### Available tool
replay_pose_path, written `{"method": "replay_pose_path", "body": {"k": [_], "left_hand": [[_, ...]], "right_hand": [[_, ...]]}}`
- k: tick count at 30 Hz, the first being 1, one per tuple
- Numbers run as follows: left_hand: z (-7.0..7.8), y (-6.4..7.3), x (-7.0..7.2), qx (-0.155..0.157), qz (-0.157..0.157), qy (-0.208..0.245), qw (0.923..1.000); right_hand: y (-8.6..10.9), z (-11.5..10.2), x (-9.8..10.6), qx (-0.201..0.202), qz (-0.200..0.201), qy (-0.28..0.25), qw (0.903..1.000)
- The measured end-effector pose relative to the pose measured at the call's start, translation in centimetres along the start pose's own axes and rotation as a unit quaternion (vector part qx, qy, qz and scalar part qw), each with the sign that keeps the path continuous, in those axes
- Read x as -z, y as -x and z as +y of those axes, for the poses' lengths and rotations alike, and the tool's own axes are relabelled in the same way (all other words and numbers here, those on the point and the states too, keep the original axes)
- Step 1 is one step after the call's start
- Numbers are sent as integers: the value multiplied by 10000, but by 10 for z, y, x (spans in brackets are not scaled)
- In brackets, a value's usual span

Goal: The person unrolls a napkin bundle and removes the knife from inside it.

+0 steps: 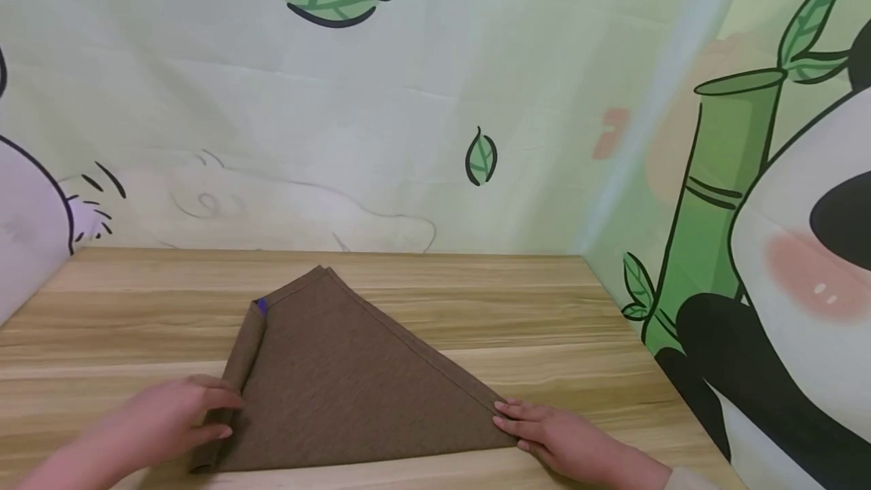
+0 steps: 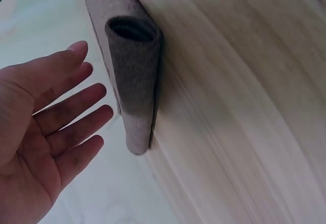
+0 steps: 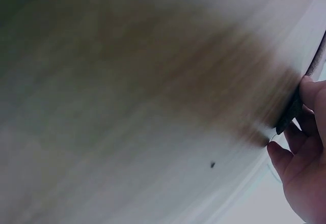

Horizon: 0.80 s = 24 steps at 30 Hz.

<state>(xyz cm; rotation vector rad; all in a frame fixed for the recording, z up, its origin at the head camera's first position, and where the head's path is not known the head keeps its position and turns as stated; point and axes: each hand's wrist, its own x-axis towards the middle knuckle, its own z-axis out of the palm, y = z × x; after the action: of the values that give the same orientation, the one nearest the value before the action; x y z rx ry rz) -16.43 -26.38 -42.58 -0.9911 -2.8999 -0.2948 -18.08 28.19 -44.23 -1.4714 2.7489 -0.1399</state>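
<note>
- Rolling the brown triangular woven cloth point(image 1: 354, 376) evenly suits the flat-fingered left hand point(image 1: 170, 418).
- Right hand point(image 1: 558, 437) pinches the corner; keep it taut on the wooden worktop point(image 1: 544, 308).

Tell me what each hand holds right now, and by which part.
The right hand pinches the brown cloth by its right corner. The left hand holds nothing; its straight fingers lie beside the cloth's rolled left edge.
</note>
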Motion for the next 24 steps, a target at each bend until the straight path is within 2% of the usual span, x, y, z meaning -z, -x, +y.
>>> {"method": "replay_pose_path", "body": {"k": [1,4,8,10,16,20,24], "left_hand": [[1,-2,0,22,-48,-7,10000],[5,-3,-4,-69,62,-207,9997],[4,-3,-12,-226,117,-328,9991],[2,-3,-14,-250,41,-316,9992],[-2,-2,-15,-37,-277,-337,9990],[-3,-1,-12,152,-520,-185,9984],[-5,4,-10,251,-593,-104,9979]], "right_hand": [[0,0,0,-6,0,-6,10000],[0,1,-1,-13,5,-15,10000],[0,2,-2,8,26,-2,10000],[0,2,-2,8,28,-1,10000],[0,0,0,-80,-16,-61,9999],[0,0,0,-49,14,-44,10000],[0,0,0,24,69,-13,10000]]}}
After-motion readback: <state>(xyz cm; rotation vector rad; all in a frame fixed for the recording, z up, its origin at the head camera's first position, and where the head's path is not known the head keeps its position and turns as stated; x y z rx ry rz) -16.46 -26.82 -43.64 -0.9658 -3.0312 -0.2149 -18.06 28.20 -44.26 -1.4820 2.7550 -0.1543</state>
